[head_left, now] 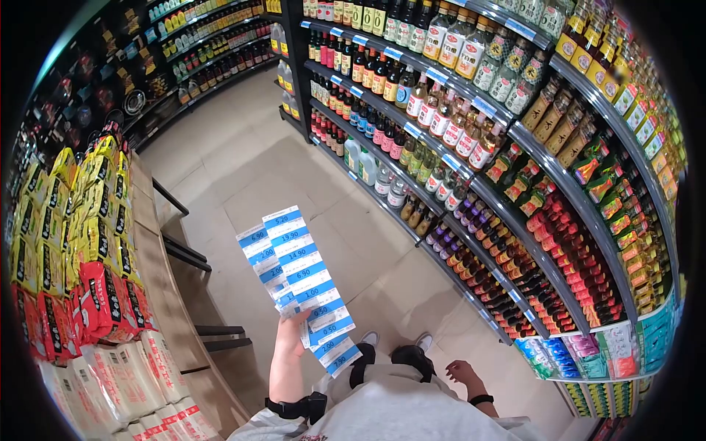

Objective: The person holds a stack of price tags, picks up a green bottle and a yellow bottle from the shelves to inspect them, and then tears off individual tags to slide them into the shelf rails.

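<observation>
My left hand (294,329) is closed round several strips of blue-and-white price labels (303,273), held up in front of my body. The strips overlap and fan out, with printed prices such as 19.90, 14.90 and 6.90 facing me. Their lower ends hang past my fingers towards my legs. Low at my side, my right hand (465,373) hangs with loosely bent fingers apart and nothing visible in it. It touches no shelf; the bottle shelves stand beyond it to the right.
Curved shelves (412,131) of bottled sauces and vinegars, edged with price labels, run along the right. On the left, a wooden display table (165,294) bears yellow packets (103,198), red packets (107,301) and white packs (121,382). Tiled floor (220,165) lies between.
</observation>
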`<state>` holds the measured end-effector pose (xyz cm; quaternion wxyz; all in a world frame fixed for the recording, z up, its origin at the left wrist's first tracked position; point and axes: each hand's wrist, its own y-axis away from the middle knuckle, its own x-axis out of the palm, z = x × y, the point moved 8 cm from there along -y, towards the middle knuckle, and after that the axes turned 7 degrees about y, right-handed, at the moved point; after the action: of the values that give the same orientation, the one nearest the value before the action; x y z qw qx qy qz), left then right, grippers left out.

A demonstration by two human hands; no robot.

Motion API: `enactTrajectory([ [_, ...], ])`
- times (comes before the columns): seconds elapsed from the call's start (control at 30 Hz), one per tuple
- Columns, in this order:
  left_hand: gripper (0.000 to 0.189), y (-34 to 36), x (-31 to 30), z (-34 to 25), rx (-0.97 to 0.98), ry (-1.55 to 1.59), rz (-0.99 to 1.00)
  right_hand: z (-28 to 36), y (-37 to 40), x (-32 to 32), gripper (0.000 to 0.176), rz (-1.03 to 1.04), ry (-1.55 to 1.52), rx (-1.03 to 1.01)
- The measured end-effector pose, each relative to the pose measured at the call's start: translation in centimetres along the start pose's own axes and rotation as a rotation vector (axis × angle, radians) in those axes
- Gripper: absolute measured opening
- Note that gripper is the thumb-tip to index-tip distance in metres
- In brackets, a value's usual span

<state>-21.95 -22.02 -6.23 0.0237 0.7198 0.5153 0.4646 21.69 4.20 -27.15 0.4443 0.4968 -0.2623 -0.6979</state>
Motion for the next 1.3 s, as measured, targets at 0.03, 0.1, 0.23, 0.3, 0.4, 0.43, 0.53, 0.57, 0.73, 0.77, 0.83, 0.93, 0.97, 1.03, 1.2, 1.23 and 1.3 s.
enactTrajectory([
  [0.03, 0.040, -0.1, 0.0, 0.0, 0.002, 0.003, 0.000, 0.1, 0.0, 0.0, 0.016, -0.001, 0.003, -0.002],
  [0.1, 0.038, -0.2, -0.2, 0.1, 0.001, 0.036, 0.011, -0.4, 0.3, 0.7, 0.017, 0.046, -0.023, 0.020],
  [0.23, 0.040, -0.3, -0.1, 0.1, -0.003, 0.042, 0.030, -1.5, 0.8, 1.6, 0.018, 0.065, -0.019, 0.056],
  [0.3, 0.041, -0.3, -0.2, 0.1, -0.008, 0.018, 0.018, -1.9, 1.0, 1.8, 0.018, 0.071, -0.013, 0.069],
  [0.4, 0.040, -0.5, -0.3, 0.1, -0.005, 0.032, 0.017, -2.7, 0.9, 2.2, 0.019, 0.095, -0.014, 0.084],
  [0.43, 0.040, -0.6, -0.5, 0.2, -0.005, 0.032, 0.017, -2.7, 1.0, 2.3, 0.019, 0.107, -0.013, 0.092],
  [0.53, 0.039, -0.8, -0.5, 0.1, 0.008, 0.035, 0.025, -2.7, 0.8, 2.4, 0.019, 0.120, -0.022, 0.099],
  [0.57, 0.038, -0.7, -0.6, 0.0, 0.006, 0.023, -0.011, -2.7, 0.6, 2.5, 0.020, 0.122, -0.031, 0.099],
  [0.73, 0.036, -0.5, -0.7, -0.6, 0.005, -0.006, -0.057, -1.5, -0.6, 2.9, 0.019, 0.128, -0.003, 0.061],
  [0.77, 0.036, -0.5, -0.7, -0.7, 0.012, -0.006, -0.052, -1.1, -0.7, 2.8, 0.019, 0.124, 0.008, 0.053],
  [0.83, 0.036, -0.5, -0.7, -0.9, 0.021, -0.006, -0.047, -0.9, -1.2, 2.8, 0.020, 0.131, 0.017, 0.051],
  [0.93, 0.034, -0.3, -0.9, -1.1, 0.022, 0.015, -0.079, -0.5, -1.9, 2.9, 0.020, 0.153, 0.043, 0.052],
  [0.97, 0.034, -0.1, -1.0, -1.2, 0.024, -0.003, -0.108, -0.4, -2.2, 3.1, 0.020, 0.167, 0.062, 0.055],
  [1.03, 0.033, 0.2, -1.4, -1.6, 0.037, -0.047, -0.158, 0.9, -3.2, 3.2, 0.020, 0.155, 0.257, -0.063],
  [1.2, 0.033, 2.1, -4.6, -2.6, 0.134, -0.077, -0.208, 5.0, -6.2, 3.1, 0.020, 0.256, 0.533, -0.105],
  [1.23, 0.034, 3.1, -6.0, -3.5, 0.171, -0.068, -0.242, 5.6, -7.6, 3.4, 0.021, 0.281, 0.527, -0.090],
  [1.3, 0.035, 5.4, -8.5, -5.2, 0.220, -0.054, -0.334, 8.5, -9.7, 3.4, 0.020, 0.270, 0.559, -0.115],
])
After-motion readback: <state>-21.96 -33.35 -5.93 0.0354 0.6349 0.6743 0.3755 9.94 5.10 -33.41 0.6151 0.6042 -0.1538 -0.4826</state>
